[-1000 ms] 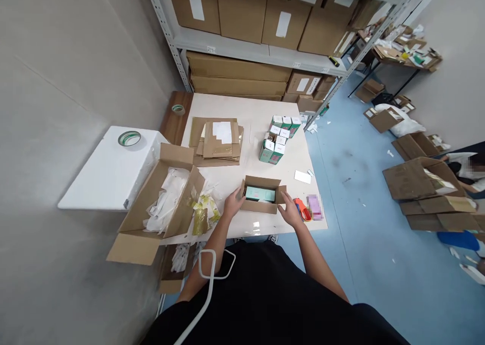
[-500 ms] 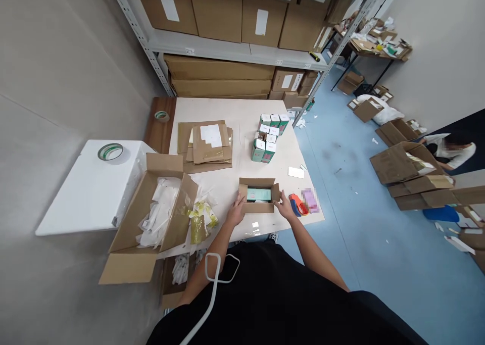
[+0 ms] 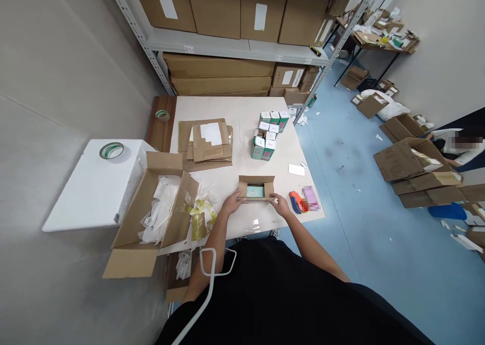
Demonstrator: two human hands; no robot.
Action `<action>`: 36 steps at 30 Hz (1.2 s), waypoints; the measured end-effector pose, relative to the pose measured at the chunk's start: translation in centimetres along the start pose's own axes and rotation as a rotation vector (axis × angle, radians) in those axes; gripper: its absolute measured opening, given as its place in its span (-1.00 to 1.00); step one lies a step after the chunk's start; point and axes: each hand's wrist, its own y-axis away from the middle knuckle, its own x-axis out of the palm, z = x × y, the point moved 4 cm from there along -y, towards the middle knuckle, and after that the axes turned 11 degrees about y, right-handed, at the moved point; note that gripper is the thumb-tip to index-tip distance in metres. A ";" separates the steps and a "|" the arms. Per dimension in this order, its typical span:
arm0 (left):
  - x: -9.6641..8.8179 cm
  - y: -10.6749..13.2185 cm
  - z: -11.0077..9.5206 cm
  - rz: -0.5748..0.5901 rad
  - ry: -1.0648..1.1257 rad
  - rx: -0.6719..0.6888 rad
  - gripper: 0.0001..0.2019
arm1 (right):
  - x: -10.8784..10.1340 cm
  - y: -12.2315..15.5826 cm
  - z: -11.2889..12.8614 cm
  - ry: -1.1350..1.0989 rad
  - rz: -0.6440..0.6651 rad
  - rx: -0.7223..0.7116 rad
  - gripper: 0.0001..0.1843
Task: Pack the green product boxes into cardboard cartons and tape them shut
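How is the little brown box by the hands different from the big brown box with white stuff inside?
The small cardboard box is much littler than the large cardboard box. The small one holds a mint-green box; the large one holds crumpled white material. The left hand and right hand touch the small one, but neither touches the large one. Both are open.
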 end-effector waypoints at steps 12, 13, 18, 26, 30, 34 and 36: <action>0.6 -1.9 -5.4 -0.334 -0.285 0.100 -0.10 | 1.4 -1.9 -1.1 0.116 -0.113 0.303 -0.23; 0.2 -2.5 -6.0 -0.291 -0.309 0.138 -0.09 | 1.4 -1.9 -1.3 0.103 -0.124 0.289 -0.24; -0.7 -3.9 -7.1 -0.131 -0.410 0.154 -0.23 | 1.5 -2.1 -1.8 0.098 -0.158 0.280 -0.21; 3.7 -0.5 -2.9 0.026 -0.535 0.023 -0.32 | 1.5 -2.4 -1.8 0.131 -0.136 0.250 -0.25; 5.0 -1.0 -3.4 0.060 -0.562 0.000 -0.32 | -0.5 -2.0 -4.5 0.124 -0.234 0.202 -0.35; 6.7 -2.2 -5.3 0.103 -0.571 -0.044 -0.31 | -3.8 -0.6 -10.3 0.131 -0.341 0.304 -0.50; 7.9 -2.6 -6.2 0.116 -0.575 -0.066 -0.32 | -4.9 0.3 -13.4 0.129 -0.315 0.405 -0.63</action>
